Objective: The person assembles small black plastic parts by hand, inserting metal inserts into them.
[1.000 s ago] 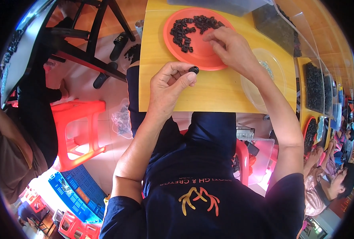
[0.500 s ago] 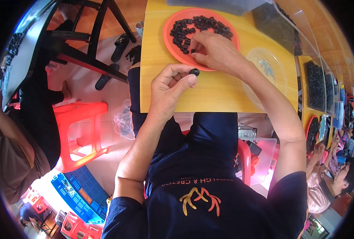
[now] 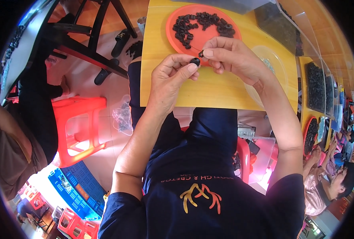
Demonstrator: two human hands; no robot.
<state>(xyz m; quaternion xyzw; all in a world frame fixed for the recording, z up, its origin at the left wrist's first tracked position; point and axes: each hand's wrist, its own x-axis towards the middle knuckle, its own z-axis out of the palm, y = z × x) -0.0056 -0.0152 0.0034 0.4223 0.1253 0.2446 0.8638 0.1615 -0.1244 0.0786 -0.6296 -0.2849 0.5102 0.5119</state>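
Observation:
Between thumb and index finger, my left hand [image 3: 173,75] pinches a small round black part [image 3: 195,61] with a shiny face. My right hand [image 3: 234,57] pinches another small black piece [image 3: 201,53], close above and to the right of the first one. Whether the two pieces touch, I cannot tell. Both hands are over the near rim of an orange-red round plate [image 3: 207,35]. Many small black parts [image 3: 185,28] lie on that plate, heaped mostly along its left, far and right sides.
The plate stands on a yellow table [image 3: 157,87]. A clear round dish [image 3: 278,67] with small metal bits sits at its right, partly behind my right forearm. Farther right are clear bins [image 3: 318,85] of black parts. A red stool [image 3: 79,127] and blue crate [image 3: 79,191] stand at left.
My right hand has left the plate's parts and come toward my left hand with a small black piece. My left hand has risen slightly, still holding its round part.

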